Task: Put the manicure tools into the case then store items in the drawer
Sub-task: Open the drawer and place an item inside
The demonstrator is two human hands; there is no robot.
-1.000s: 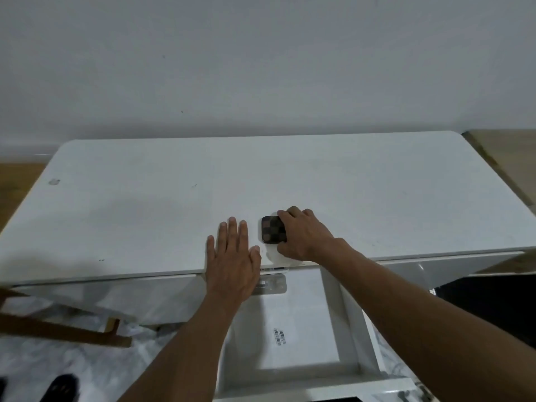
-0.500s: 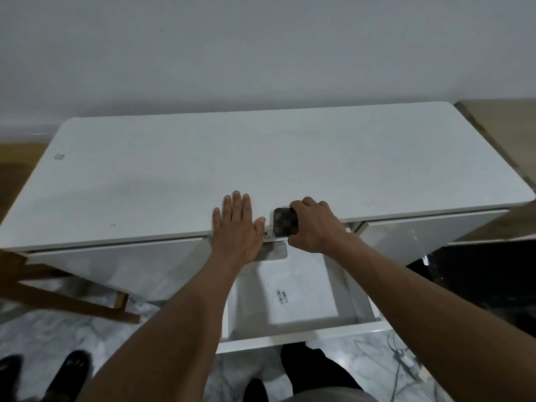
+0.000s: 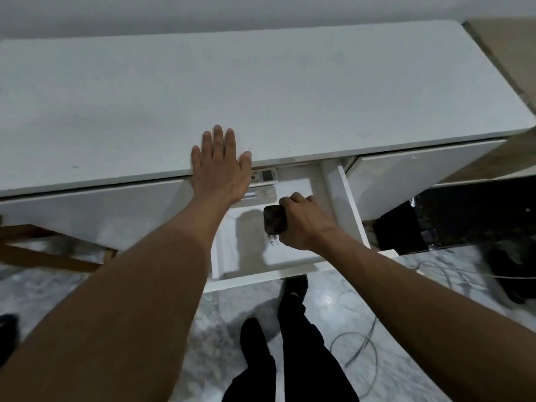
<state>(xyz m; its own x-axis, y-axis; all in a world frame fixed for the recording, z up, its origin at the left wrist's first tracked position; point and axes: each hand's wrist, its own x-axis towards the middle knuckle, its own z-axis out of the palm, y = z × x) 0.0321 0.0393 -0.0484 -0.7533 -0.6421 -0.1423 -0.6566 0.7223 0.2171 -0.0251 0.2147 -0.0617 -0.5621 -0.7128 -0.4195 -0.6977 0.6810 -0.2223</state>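
Observation:
My right hand grips the small dark checkered manicure case and holds it over the inside of the open white drawer, which is pulled out under the middle of the desk. My left hand lies flat and open on the front edge of the white desk top, just left of the drawer opening. A white remote-like device lies at the back of the drawer, partly hidden under the desk edge. A small printed label sits on the drawer floor below the case.
Closed white drawer fronts flank the open one, left and right. My legs in dark trousers stand on the marble floor, with cables to the right. A wooden chair leg is at the left.
My right hand has carried the case off the desk top, toward me and down into the drawer opening. My left hand has stayed flat on the desk edge. The view has tilted downward.

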